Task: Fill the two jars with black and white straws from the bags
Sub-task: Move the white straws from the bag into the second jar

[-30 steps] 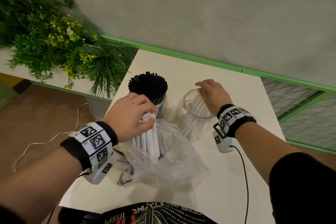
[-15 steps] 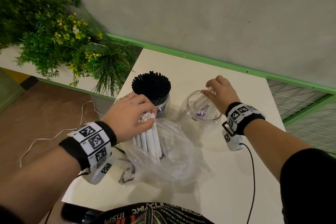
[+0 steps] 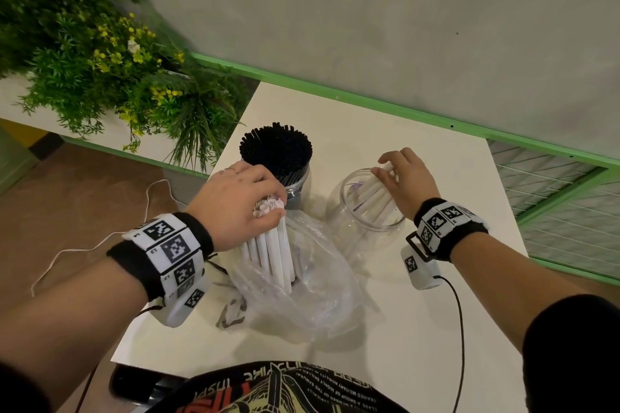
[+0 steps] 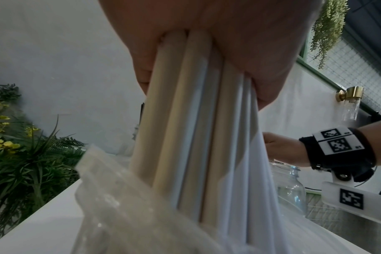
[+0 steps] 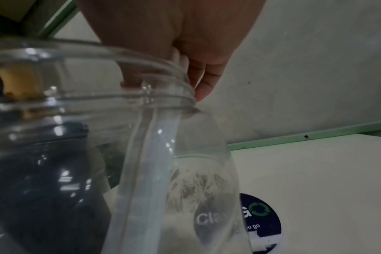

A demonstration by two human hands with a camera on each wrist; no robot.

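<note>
My left hand grips the tops of a bundle of white straws standing upright in a clear plastic bag; the left wrist view shows the fingers wrapped round the bundle. Behind it stands a jar packed with black straws. To the right is a clear jar with a few white straws leaning inside. My right hand holds their upper ends at the jar's far right rim. In the right wrist view the straws run down through the jar's mouth below my right hand.
The white table ends close at the left and at the right. A green-framed wall runs along the back. Plants crowd the left side. A white cable lies on the floor, and a black cable trails from my right wrist.
My right hand has drawn back from over the clear jar's mouth to its far right rim, still holding white straws that now lean in the jar. The left hand has stayed on its bundle.
</note>
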